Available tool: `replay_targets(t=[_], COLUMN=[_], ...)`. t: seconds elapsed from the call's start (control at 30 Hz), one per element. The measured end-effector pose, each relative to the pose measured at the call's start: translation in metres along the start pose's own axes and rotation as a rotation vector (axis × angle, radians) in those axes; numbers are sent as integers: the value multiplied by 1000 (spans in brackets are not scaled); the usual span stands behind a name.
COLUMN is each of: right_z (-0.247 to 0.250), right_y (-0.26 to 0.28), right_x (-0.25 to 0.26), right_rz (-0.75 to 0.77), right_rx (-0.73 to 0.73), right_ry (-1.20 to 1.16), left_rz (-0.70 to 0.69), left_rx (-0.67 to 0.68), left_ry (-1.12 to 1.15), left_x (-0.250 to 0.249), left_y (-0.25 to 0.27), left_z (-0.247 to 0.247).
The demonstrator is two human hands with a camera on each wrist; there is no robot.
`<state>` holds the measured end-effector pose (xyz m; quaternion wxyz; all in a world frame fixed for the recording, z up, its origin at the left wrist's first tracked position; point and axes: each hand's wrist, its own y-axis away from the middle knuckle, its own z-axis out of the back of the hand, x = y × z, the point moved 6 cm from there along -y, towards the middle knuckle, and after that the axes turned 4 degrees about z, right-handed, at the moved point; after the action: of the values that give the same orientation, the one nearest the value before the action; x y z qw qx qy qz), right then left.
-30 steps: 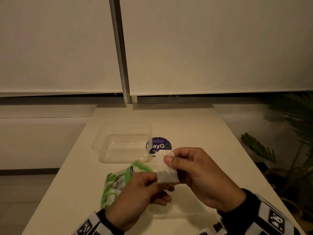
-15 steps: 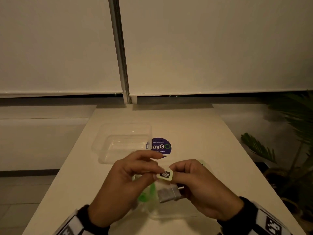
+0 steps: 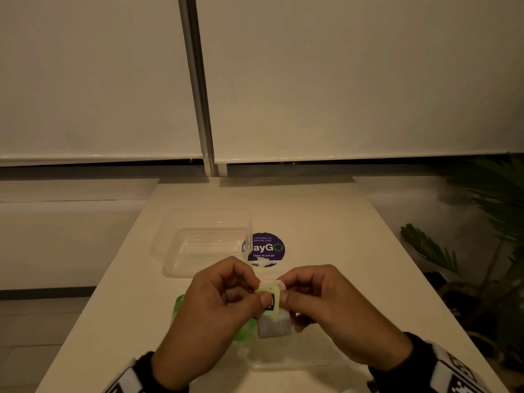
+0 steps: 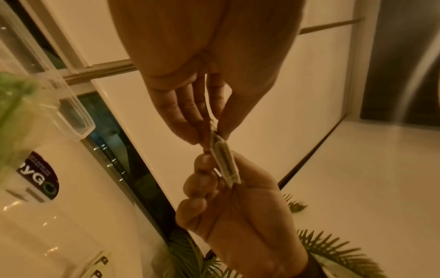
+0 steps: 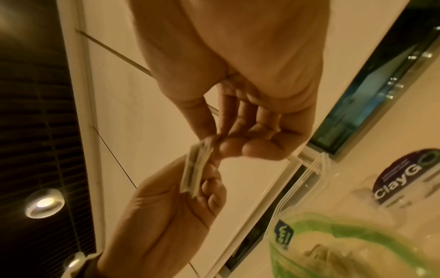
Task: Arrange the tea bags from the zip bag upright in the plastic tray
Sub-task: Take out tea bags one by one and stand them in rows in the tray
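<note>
A tea bag [image 3: 274, 326] with a pale green paper tag [image 3: 269, 290] is held between both hands just above the table. My left hand [image 3: 259, 292] pinches the tag end with thumb and forefinger. My right hand [image 3: 285, 290] pinches the same bag from the other side. In the left wrist view the tea bag [image 4: 225, 163] shows edge-on between the two sets of fingers. The green-printed zip bag [image 3: 181, 304] lies on the table, mostly hidden under my left hand. The clear plastic tray [image 3: 170, 251] stands beyond the hands, with nothing visible inside it.
A clear lid [image 3: 286, 364] lies flat on the table beneath my hands. A round purple sticker [image 3: 268, 248] is on the tabletop right of the tray. The table's left edge [image 3: 93, 293] drops to the floor. A potted palm [image 3: 431, 248] stands off to the right.
My left hand let go of the zip bag, which now lies on the table, and came over to the tea bag. Both hands now pinch its tag end, lower and nearer me.
</note>
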<state>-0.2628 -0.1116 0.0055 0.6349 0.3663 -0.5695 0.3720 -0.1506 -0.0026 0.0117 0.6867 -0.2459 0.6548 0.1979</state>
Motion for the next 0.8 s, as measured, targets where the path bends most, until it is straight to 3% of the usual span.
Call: replay_targets(t=[0.1,0.27,0.37,0.47,0.57,0.67,0.8], right_z=[8,17,42,95,139,152,153], right_y=[3,0,-2,-7,-8,-8,-12], right_x=[5,14,10,-22,-72,-111,-131], right_rz=[-12,115,94,1,-122,-212,-216], right_rx=[46,109,101,13,-61,-64,-46], right_ry=[-15,269,353,478,637,688,776], left_rz=[25,20,-3,-6,27,40,52], left_rx=[-10,18,24,5,6,53,93], left_ry=[-5,-54,-174,-365,-354,-359,-368], left_x=[2,4,11,18,24,27,31], left_y=[-2,-1,2,9,12,12,14], left_z=[1,-15,-13,2,8,1,-7])
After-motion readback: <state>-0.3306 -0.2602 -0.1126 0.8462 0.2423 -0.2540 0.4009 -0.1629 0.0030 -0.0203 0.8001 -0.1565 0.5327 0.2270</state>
